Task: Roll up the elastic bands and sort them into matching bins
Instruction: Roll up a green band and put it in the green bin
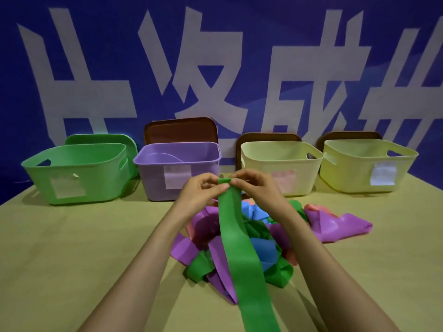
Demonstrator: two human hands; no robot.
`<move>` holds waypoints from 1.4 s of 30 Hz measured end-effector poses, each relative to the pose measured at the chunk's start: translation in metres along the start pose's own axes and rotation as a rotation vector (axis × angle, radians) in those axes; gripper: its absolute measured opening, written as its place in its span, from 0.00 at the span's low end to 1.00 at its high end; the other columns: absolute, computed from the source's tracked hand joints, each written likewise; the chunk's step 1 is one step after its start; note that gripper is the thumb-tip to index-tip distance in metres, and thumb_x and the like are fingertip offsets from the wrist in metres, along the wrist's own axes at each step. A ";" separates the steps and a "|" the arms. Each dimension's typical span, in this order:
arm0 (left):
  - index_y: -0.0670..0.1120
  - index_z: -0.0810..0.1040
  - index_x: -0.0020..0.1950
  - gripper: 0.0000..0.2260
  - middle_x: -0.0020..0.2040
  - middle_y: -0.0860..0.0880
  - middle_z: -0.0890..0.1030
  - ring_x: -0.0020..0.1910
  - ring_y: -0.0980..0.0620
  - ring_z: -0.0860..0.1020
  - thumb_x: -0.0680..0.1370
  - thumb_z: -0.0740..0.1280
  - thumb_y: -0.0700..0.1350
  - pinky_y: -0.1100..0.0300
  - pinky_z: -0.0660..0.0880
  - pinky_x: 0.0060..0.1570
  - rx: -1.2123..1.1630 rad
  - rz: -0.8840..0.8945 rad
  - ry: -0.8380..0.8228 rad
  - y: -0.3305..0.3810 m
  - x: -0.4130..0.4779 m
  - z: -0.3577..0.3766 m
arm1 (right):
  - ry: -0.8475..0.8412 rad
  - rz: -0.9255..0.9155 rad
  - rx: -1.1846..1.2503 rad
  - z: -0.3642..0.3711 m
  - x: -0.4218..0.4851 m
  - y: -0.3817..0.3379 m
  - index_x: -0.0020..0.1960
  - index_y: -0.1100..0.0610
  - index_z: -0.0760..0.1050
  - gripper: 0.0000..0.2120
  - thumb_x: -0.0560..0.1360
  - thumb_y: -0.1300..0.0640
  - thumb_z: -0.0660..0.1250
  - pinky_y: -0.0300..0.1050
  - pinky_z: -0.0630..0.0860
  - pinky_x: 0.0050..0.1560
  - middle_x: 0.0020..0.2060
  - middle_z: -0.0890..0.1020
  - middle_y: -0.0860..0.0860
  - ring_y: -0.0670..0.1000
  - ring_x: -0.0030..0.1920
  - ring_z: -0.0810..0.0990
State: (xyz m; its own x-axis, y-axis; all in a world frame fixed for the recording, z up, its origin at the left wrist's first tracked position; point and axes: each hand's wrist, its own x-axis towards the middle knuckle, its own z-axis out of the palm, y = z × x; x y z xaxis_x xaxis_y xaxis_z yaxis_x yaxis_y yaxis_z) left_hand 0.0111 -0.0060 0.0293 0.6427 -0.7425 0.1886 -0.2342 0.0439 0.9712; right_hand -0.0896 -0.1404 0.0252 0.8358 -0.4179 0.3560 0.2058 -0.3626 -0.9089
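- Blue backdrop is seen behind the table (72,248); bins are lined along its far edge, green bin (96,168) leftmost.
- The green band (236,248) is pinched at its end by left hand (200,191) and right hand (255,185), above the pile (206,226) mid-table.
- It is judged soft, limp and light; both edges of the end should be held.

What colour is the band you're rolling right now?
Green. The band, pinched by the left hand and right hand, shows best in the head view.
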 end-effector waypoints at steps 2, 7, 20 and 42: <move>0.43 0.79 0.46 0.01 0.43 0.44 0.83 0.42 0.50 0.82 0.76 0.69 0.38 0.57 0.80 0.44 -0.025 0.057 0.004 0.003 0.001 0.002 | 0.022 -0.030 0.052 -0.003 0.000 -0.008 0.44 0.55 0.78 0.06 0.76 0.66 0.66 0.34 0.75 0.34 0.35 0.80 0.50 0.41 0.33 0.78; 0.43 0.80 0.47 0.03 0.42 0.43 0.82 0.38 0.52 0.83 0.76 0.68 0.37 0.60 0.79 0.34 -0.121 0.130 0.013 0.027 0.004 0.007 | -0.031 -0.089 0.033 -0.019 0.010 -0.041 0.47 0.56 0.78 0.06 0.75 0.65 0.66 0.34 0.76 0.36 0.36 0.81 0.52 0.41 0.36 0.79; 0.41 0.80 0.49 0.05 0.41 0.46 0.83 0.40 0.52 0.82 0.74 0.69 0.39 0.60 0.80 0.41 -0.270 0.053 -0.056 0.048 0.033 -0.003 | 0.165 -0.453 -0.166 -0.011 0.044 -0.036 0.44 0.48 0.80 0.09 0.71 0.61 0.66 0.56 0.74 0.41 0.41 0.83 0.51 0.62 0.41 0.78; 0.43 0.81 0.44 0.05 0.39 0.47 0.84 0.40 0.53 0.82 0.74 0.68 0.34 0.62 0.80 0.40 -0.095 0.251 0.059 0.055 0.026 -0.008 | 0.097 -0.267 -0.126 -0.019 0.035 -0.062 0.45 0.56 0.81 0.06 0.72 0.65 0.69 0.36 0.79 0.43 0.40 0.84 0.52 0.44 0.40 0.83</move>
State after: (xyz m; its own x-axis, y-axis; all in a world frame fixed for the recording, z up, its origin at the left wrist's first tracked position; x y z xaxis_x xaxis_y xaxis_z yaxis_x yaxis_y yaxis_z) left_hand 0.0206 -0.0177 0.0886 0.6153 -0.6604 0.4304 -0.3235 0.2864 0.9019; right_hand -0.0825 -0.1485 0.0980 0.7072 -0.3695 0.6027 0.3417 -0.5677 -0.7490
